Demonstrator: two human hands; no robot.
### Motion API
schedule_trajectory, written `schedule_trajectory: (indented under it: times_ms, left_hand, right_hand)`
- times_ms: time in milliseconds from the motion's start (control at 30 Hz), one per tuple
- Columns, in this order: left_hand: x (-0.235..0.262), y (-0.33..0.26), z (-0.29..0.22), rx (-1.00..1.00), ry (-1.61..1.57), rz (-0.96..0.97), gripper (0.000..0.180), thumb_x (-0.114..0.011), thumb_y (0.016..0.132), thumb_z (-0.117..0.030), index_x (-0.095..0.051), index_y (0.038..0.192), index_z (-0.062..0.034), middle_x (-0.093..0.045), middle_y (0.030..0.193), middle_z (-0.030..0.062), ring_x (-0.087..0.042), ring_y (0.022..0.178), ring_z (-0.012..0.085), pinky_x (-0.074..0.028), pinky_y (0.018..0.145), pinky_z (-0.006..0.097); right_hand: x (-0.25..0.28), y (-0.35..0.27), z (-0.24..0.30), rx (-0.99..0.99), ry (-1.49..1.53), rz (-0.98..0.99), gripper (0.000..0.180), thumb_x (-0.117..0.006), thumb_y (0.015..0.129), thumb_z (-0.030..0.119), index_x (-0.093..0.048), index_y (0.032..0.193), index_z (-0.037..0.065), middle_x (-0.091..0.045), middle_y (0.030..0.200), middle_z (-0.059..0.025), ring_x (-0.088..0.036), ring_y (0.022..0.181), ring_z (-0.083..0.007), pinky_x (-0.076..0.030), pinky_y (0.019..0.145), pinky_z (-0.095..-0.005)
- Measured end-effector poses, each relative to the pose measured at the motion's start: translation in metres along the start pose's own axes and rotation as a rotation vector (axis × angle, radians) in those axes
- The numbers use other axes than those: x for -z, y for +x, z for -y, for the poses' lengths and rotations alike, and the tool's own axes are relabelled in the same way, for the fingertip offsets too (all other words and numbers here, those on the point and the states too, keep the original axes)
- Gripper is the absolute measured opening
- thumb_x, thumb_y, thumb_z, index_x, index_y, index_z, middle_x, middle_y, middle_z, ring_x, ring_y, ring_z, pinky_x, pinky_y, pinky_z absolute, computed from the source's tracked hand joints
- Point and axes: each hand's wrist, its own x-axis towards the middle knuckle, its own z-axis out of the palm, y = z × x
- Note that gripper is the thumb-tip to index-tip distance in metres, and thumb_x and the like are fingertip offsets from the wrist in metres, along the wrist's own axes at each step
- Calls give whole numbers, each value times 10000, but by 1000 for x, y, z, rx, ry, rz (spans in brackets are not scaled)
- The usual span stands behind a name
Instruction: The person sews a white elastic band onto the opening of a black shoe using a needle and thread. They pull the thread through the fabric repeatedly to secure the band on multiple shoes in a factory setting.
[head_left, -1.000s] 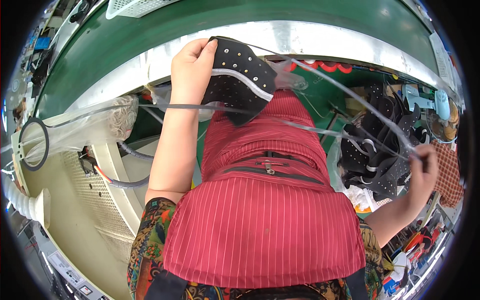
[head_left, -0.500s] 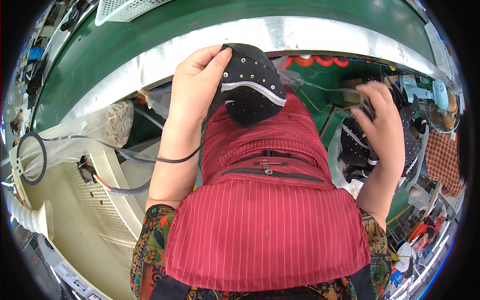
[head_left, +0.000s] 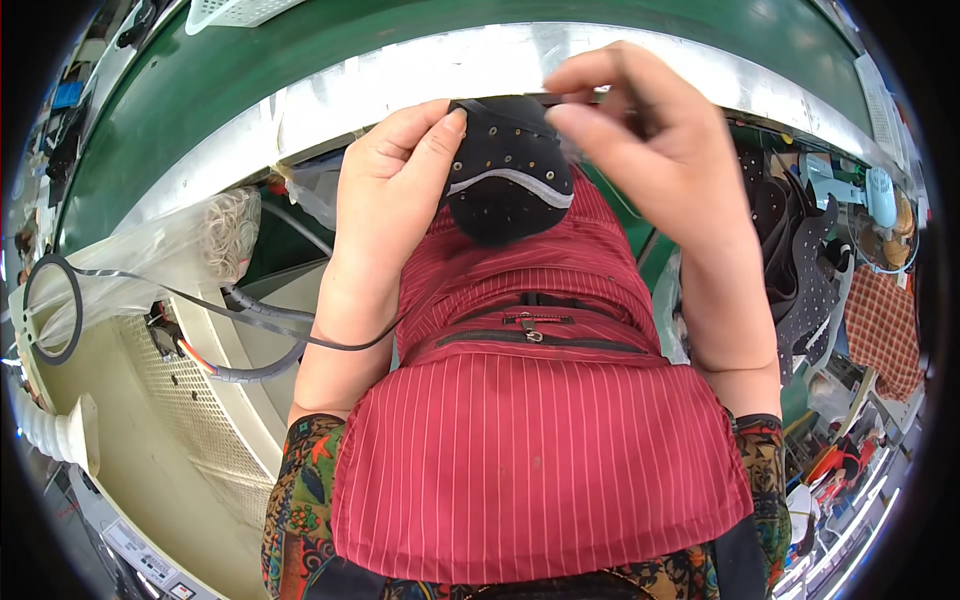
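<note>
A black shoe upper (head_left: 510, 205) with metal eyelets, small perforations and a curved grey trim hangs above my lap. My left hand (head_left: 395, 185) pinches its upper left edge between thumb and fingers. Off the upper's top right corner is my right hand (head_left: 650, 140), blurred, its thumb and forefinger apart with nothing visible between them. A narrow black tape (head_left: 235, 305) runs from a dark ring (head_left: 52, 308) at the left, in front of my left forearm, toward the upper. More black perforated pieces (head_left: 790, 260) lie in a pile beyond my right forearm.
A red striped apron (head_left: 530, 440) covers my lap. Ahead runs a green belt (head_left: 330, 75) with a metal edge (head_left: 430, 75). At left are a beige machine housing (head_left: 130, 420) and a plastic bag of pale cord (head_left: 232, 235). A small light blue fan (head_left: 880, 193) stands at right.
My right hand has swung up and leftward, from beside the pile to the upper's right corner. My left hand keeps its pinch on the upper, which has shifted only slightly.
</note>
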Motion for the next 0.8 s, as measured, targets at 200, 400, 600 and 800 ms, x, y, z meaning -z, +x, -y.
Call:
schedule_trajectory:
  times_ms: [200,400,600,800]
  left_hand:
    - [-4,-3,1,-95,133,1,209,-612,891,-112,-645,1050,19,-659,900,33,-571,806,61,-460,712,200]
    - [-5,2,9,-359,396,-62,180,-573,889,-113,-648,998,9,-660,784,81,-580,698,88,-469,623,246]
    - [-7,-4,2,-94,154,-39,193,-588,884,-131,-655,998,9,-667,808,54,-578,715,77,-467,630,230]
    - [-5,-4,2,-24,-13,-1,201,-602,879,-132,-652,1007,14,-657,801,11,-566,716,50,-453,620,196]
  right_hand:
    - [-29,5,-22,3,-41,34,222,-710,751,121,-627,929,19,-363,665,42,-315,572,-41,-279,524,-214]
    - [-32,8,-11,-100,-3,85,115,-656,799,119,-582,832,37,-442,638,31,-363,553,-33,-307,511,-209]
    - [-35,5,-16,-249,232,122,107,-615,840,116,-611,890,21,-538,639,34,-477,579,-28,-359,518,-186]
    - [-36,3,-15,-299,256,100,149,-616,851,109,-641,953,3,-590,712,13,-529,631,-34,-415,558,-186]
